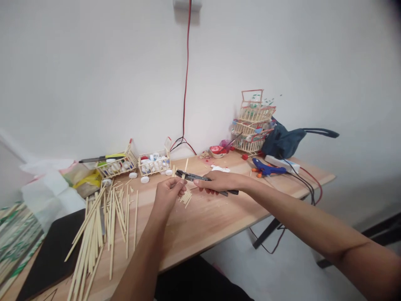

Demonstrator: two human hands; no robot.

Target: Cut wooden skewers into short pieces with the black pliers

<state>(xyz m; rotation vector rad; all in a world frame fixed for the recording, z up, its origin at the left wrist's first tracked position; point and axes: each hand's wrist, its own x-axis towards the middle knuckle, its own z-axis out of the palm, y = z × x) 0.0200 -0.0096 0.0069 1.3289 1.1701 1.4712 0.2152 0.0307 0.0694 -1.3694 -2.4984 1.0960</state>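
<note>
Two bare hands meet at a pair of dark pliers (205, 178) above the desk (194, 228) in the head view. The right hand (216, 182) is clamped around the handles of the pliers. The left hand (171, 192), just beside the head of the pliers, has its thumb and fingers together on a thin wooden stick (187, 164), which stands nearly upright at the pliers' tip; whether the pliers bite into it is too small to tell.

Below the pliers lies a small group of short stick pieces (187, 198). Well to the left of the pliers, many long sticks (90, 251) are spread loosely, some across a black panel (52, 255). Left of the pliers and farther back stand a small stick basket (154, 165) and a second basket (120, 165), both holding small items, with a white cap (144, 179) in front.

Behind the pliers and to the right are a red-and-white bowl (218, 151) and a stack of stick baskets (253, 127). Right of the pliers lie a blue glue gun (268, 168), a white power strip (290, 166) and a dark blue bag (283, 142).
</note>
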